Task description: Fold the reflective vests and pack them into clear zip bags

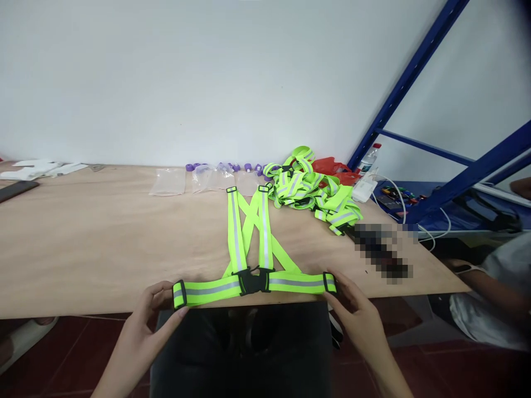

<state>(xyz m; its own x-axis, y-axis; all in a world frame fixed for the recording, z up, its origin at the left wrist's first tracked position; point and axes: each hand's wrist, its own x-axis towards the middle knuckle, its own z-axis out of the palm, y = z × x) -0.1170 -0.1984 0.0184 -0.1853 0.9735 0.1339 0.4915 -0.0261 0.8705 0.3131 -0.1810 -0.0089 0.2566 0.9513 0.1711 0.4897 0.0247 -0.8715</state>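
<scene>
my plywood counter (103, 243) carries a neon harness (249, 243) laid flat; behind the harness lie clear bags (168, 181) and purple caps (224, 166), right of it a heap of harnesses (315, 193).

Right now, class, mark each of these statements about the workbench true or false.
1. A green harness lies flat on the table, its black buckle closed. True.
2. The left hand holds the buckle. False: it grips the harness's left end.
3. A pile of similar harnesses sits far right on the table. True.
4. The right hand rests on that pile. False: it holds the harness's right end.
5. Clear plastic bags lie at the near edge. False: they lie by the wall.
</scene>
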